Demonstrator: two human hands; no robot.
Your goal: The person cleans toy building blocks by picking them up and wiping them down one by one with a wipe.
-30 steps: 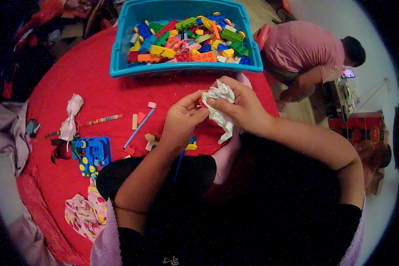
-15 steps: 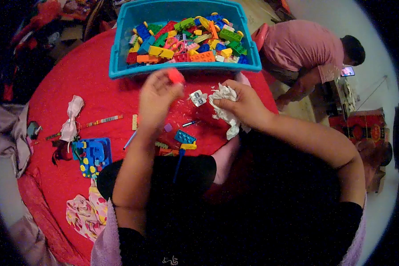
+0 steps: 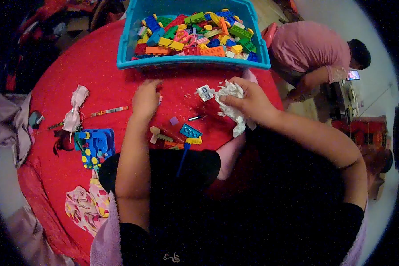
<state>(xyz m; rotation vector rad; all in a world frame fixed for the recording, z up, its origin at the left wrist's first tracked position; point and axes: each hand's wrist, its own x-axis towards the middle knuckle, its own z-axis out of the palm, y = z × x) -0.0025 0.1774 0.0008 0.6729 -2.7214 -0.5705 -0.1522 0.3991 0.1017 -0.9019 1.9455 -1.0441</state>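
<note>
Wads of crumpled white tissue are gripped in my right hand, thumb pressed on top. A small white block with dark printed marks sits just left of the tissue; whether it touches is unclear. My left hand is over the red cloth below the bin, its fingers curled. A tiny pale bit shows at its fingertips, too small to name. Below lie a purple block, a dark pen-like stick, a teal brick and a yellow-headed blue-handled tool.
A blue bin full of colourful building bricks stands at the far side of the red cloth. On the left lie a pink bow, a blue toy and patterned fabric. A person in pink bends at the right.
My left hand has moved down and left, away from the bin; the red piece at its fingertips is no longer visible. My right hand still holds the tissue. The view has shifted slightly.
</note>
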